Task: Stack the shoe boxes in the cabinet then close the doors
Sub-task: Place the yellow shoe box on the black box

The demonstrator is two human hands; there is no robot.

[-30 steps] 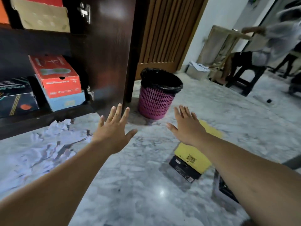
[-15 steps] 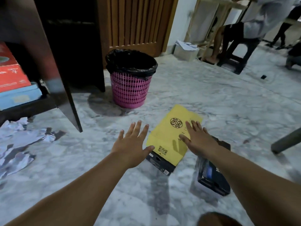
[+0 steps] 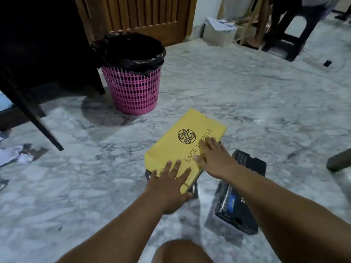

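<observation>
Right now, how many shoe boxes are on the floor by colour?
Yellow shoe box: 1, on top of a dark one, both hands flat on its lid
Black shoe box: 1, lying to its right
Dark box under the yellow one: 1, mostly hidden
Total: 3

Matt yellow cardboard box (image 3: 182, 147), glossy marble floor (image 3: 247, 103)

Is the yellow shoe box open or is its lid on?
Lid on. The yellow shoe box shows only its flat printed top, with the left hand and right hand spread on it.
</observation>
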